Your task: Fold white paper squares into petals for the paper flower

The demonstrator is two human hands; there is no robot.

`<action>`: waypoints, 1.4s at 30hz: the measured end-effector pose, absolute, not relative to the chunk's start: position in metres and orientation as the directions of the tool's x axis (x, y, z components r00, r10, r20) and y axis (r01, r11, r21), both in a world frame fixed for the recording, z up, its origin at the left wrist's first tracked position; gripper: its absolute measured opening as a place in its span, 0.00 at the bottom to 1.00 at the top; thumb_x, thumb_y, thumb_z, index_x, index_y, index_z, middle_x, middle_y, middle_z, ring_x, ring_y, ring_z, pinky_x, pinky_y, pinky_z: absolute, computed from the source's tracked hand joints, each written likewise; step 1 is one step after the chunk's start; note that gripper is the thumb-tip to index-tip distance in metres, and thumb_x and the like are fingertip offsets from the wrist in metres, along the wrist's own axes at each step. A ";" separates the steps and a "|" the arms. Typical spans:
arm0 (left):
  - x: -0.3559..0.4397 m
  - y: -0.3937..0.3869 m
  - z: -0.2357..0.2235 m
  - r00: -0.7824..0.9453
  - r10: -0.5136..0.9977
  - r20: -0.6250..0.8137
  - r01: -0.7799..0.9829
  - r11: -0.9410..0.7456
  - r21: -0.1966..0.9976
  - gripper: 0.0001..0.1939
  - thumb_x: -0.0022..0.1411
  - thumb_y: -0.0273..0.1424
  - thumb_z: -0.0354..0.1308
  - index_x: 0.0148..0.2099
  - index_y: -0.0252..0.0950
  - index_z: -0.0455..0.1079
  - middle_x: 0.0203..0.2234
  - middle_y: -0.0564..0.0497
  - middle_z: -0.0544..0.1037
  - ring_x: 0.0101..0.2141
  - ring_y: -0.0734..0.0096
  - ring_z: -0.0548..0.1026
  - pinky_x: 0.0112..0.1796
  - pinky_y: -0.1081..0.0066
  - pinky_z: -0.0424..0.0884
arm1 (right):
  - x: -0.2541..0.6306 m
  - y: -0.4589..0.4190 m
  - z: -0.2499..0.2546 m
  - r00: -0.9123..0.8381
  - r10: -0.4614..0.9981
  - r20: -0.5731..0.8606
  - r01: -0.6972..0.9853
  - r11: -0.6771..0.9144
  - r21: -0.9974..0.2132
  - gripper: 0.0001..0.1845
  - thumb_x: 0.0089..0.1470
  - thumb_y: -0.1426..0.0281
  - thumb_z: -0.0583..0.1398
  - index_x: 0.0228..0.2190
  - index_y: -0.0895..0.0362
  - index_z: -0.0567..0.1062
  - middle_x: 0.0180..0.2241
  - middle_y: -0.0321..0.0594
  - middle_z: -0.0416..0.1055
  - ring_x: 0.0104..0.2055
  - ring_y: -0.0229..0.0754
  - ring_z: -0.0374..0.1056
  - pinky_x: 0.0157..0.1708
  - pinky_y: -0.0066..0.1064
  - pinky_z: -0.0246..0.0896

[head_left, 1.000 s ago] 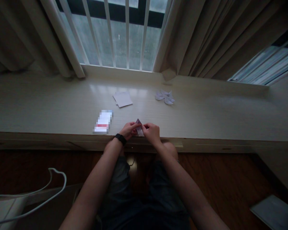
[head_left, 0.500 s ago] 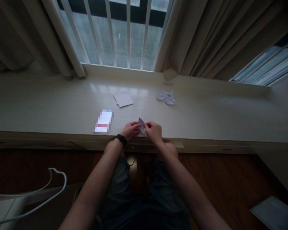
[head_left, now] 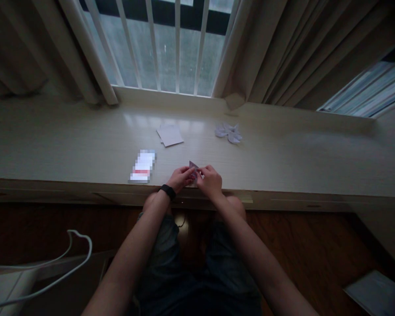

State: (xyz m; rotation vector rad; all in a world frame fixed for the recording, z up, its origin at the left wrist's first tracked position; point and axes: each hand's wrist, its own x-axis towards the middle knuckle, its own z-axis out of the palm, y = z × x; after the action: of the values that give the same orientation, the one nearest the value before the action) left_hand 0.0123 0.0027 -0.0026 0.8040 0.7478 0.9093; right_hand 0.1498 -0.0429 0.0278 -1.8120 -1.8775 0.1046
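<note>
A small folded piece of paper, pale with a pointed top, is held between both hands just above the front edge of the white counter. My left hand, with a black band on its wrist, pinches the paper's left side. From the right, my right hand is closed on it with thumb and forefinger. The fingers cover most of the paper's lower part. Beyond the hands lie a few flat square sheets of paper and, farther right, a cluster of folded paper pieces.
A phone with a lit, blurred screen lies left of my hands. Behind the counter are a barred window and curtains. A white cable loops at lower left, and a flat pale object rests on the floor at right.
My right hand's fingers have shifted left over the folded paper, covering more of it. The left fingers have moved slightly as well. Nothing else on the counter has moved.
</note>
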 end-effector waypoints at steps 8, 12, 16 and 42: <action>0.011 0.000 -0.001 0.434 0.873 -0.222 -0.347 0.390 0.853 0.20 0.46 0.34 0.71 0.39 0.28 0.73 0.31 0.48 0.77 0.29 0.77 0.74 0.31 0.75 0.67 | 0.154 -0.039 0.028 0.012 0.959 0.284 0.921 0.100 -0.376 0.12 0.59 0.65 0.56 0.38 0.53 0.79 0.37 0.40 0.72 0.35 0.40 0.67 0.33 0.29 0.56; 0.012 -0.003 0.005 0.417 0.870 -0.264 -0.316 0.411 0.855 0.19 0.48 0.30 0.70 0.43 0.28 0.73 0.35 0.46 0.78 0.30 0.77 0.75 0.32 0.75 0.68 | 0.161 -0.030 0.025 0.054 0.954 0.295 0.904 0.079 -0.420 0.13 0.58 0.66 0.56 0.35 0.54 0.80 0.37 0.41 0.73 0.36 0.40 0.68 0.35 0.29 0.57; 0.013 -0.004 0.007 0.346 0.884 -0.314 -0.288 0.419 0.861 0.20 0.52 0.29 0.68 0.48 0.28 0.71 0.38 0.42 0.78 0.30 0.76 0.75 0.30 0.75 0.68 | 0.193 -0.011 0.023 0.081 0.964 0.254 0.891 0.044 -0.452 0.13 0.56 0.65 0.57 0.33 0.55 0.81 0.34 0.41 0.76 0.36 0.41 0.69 0.36 0.29 0.57; 0.007 0.005 0.004 0.452 0.843 -0.291 -0.252 0.434 0.865 0.14 0.55 0.34 0.63 0.42 0.31 0.72 0.33 0.46 0.78 0.27 0.77 0.74 0.28 0.75 0.69 | 0.343 0.191 0.045 0.167 0.986 -0.022 0.981 -0.168 -0.097 0.11 0.49 0.66 0.63 0.36 0.52 0.82 0.41 0.47 0.77 0.39 0.49 0.71 0.34 0.34 0.59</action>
State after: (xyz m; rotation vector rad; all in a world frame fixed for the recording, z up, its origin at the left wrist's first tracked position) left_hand 0.0066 0.0046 0.0039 0.8508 0.8246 0.7877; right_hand 0.3432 0.1912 0.0453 -2.3527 -1.9864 0.1233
